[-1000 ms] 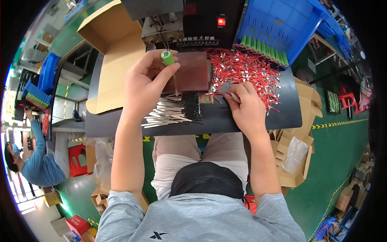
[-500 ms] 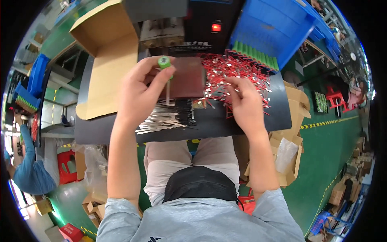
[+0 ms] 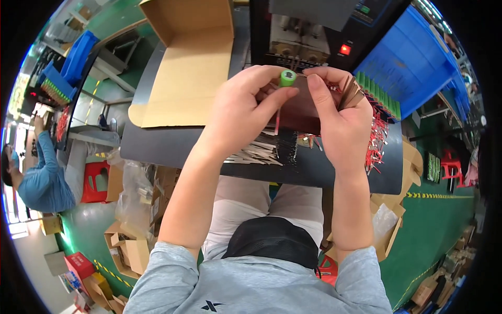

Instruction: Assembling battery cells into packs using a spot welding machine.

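Small green cylindrical cell [image 3: 287, 78]: pinched in left hand [image 3: 243, 107], raised above the dark worktop's [image 3: 172, 149] far edge. Right hand [image 3: 334, 118]: fingertips meeting the cell, grip contents unclear. Red-wired strips [image 3: 375, 144] partly hidden behind it.

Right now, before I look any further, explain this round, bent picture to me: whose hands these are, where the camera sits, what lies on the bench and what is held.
The camera sits on the worker's head and looks down; its wide lens bends the edges. The two bare forearms coming up from below are the worker's own. The left hand pinches a small green cylinder in a fingertip grip. The right hand meets it there and holds thin brown strips. Below lies a dark bench with a heap of pale strips, red-tipped small parts, and an open cardboard box. A blue crate stands at the right. Another person works far left.
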The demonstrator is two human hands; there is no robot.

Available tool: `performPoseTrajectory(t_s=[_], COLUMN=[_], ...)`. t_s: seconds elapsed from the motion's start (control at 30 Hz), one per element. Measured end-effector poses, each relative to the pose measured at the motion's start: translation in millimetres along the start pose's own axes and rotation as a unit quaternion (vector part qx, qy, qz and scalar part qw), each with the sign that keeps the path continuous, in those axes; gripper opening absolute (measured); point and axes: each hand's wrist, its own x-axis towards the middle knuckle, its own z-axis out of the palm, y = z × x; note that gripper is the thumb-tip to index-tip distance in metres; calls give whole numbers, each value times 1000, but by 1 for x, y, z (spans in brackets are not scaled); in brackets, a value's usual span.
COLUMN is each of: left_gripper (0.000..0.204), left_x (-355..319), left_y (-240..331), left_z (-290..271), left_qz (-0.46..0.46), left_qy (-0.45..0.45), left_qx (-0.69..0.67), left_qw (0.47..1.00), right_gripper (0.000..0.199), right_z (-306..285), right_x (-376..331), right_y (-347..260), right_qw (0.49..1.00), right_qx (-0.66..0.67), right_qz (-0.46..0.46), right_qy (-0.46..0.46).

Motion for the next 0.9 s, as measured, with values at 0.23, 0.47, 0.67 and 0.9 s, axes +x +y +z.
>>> performPoseTrajectory(t_s=[0.23,0.47,0.67,0.9], left_gripper=[25,26,26,27], left_x=[2,3,5,4], left_y=[1,0,0,1], left_z=[2,2,2,3], left_qz=[23,50,60,51], left_qy=[15,20,21,22], left_qx=[32,63,78,77], left_qw=[999,997,995,996], right_gripper=[13,11,11,11], right_z=[1,6,5,4], right_x=[6,5,5,7], right_y=[11,8,7,11], right_qw=[996,996,997,995], right_qx=[-69,-62,-43,-61], right_qz=[-61,-69,-64,-74], right_qy=[-9,16,18,19])
